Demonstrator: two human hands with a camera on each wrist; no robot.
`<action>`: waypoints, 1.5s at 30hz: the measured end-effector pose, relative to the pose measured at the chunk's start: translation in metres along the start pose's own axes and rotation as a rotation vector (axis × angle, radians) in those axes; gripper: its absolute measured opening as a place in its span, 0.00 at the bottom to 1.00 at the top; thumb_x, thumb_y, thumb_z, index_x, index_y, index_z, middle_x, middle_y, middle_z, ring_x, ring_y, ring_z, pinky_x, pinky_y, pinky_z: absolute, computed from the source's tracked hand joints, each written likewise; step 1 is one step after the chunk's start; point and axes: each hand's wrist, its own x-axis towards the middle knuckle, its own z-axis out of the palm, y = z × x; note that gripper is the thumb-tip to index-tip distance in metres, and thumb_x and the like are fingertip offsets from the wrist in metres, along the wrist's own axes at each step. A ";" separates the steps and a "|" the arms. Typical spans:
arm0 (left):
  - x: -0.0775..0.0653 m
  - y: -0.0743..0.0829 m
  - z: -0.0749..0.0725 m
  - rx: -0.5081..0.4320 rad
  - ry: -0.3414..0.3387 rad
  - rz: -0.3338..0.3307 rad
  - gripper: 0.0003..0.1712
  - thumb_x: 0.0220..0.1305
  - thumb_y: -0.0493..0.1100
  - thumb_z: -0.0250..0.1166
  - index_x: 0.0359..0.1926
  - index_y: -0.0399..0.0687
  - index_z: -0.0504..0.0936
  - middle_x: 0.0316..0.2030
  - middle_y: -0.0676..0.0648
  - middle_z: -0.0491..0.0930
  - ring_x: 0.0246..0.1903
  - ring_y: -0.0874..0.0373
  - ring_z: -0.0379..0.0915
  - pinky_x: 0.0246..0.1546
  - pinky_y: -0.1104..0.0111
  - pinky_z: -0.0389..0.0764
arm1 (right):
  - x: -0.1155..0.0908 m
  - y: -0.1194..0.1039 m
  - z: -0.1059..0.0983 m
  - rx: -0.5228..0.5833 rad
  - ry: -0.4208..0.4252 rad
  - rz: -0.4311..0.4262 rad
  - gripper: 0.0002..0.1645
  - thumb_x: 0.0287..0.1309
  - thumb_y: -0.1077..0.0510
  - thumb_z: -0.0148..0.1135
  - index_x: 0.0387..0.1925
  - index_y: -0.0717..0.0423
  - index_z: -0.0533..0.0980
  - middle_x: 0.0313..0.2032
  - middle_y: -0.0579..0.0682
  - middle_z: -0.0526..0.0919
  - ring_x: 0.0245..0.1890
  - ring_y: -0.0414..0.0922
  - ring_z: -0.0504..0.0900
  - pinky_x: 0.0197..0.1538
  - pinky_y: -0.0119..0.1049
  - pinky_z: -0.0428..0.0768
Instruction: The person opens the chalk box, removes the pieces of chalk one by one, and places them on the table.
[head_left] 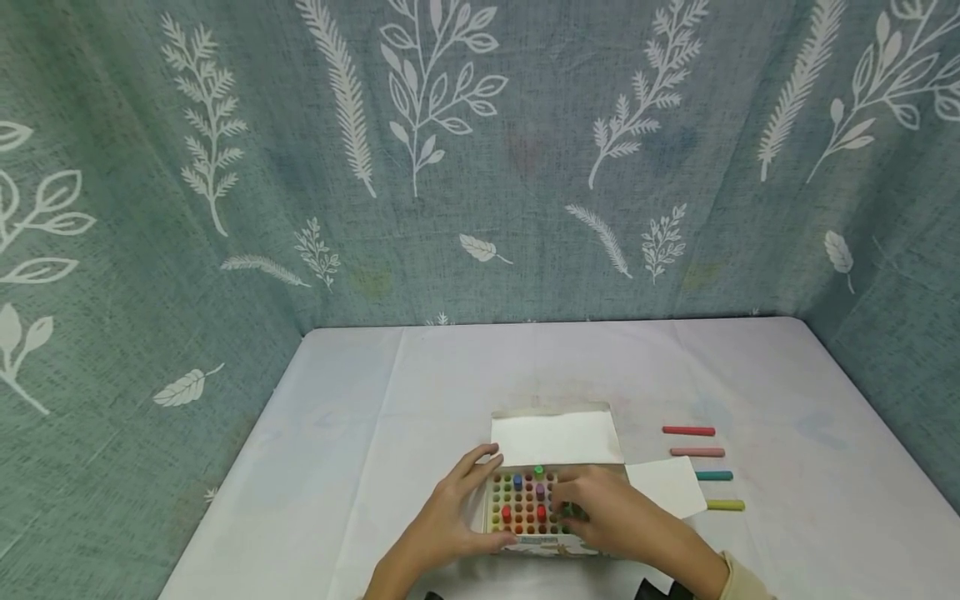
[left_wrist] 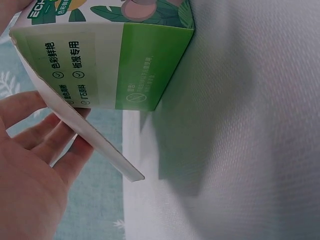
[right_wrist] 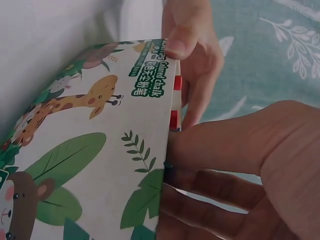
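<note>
A cardboard box of colored chalk (head_left: pixel 540 543) stands upright with its lid (head_left: pixel 557 439) folded back. Inside, a holed insert (head_left: pixel 517 508) bears several chalk sticks, among them a blue one (head_left: pixel 517 482), a purple one (head_left: pixel 540 492) and a red one (head_left: pixel 542 513). My left hand (head_left: pixel 453 508) grips the box's left end, thumb at the front edge and fingers behind the side flap (left_wrist: pixel 95 137). My right hand (head_left: pixel 611 510) reaches over the insert's right part, thumb and fingers round a green chalk stick (head_left: pixel 572 509) mostly hidden by them.
On the white-clothed table (head_left: pixel 420 383), to the right of the box, lie a red chalk stick (head_left: pixel 688 431), a pink one (head_left: pixel 697 452), a teal one (head_left: pixel 715 476) and a yellow-green one (head_left: pixel 726 505). The box's right flap (head_left: pixel 667 487) sticks out towards them. A leaf-patterned curtain (head_left: pixel 525 208) hangs behind.
</note>
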 end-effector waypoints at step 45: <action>-0.002 -0.003 0.003 0.008 0.019 0.026 0.53 0.45 0.63 0.73 0.68 0.45 0.65 0.68 0.50 0.57 0.65 0.47 0.59 0.54 0.48 0.72 | -0.022 -0.005 -0.051 0.183 0.255 -0.231 0.16 0.48 0.74 0.66 0.30 0.50 0.79 0.31 0.43 0.79 0.29 0.34 0.78 0.30 0.25 0.79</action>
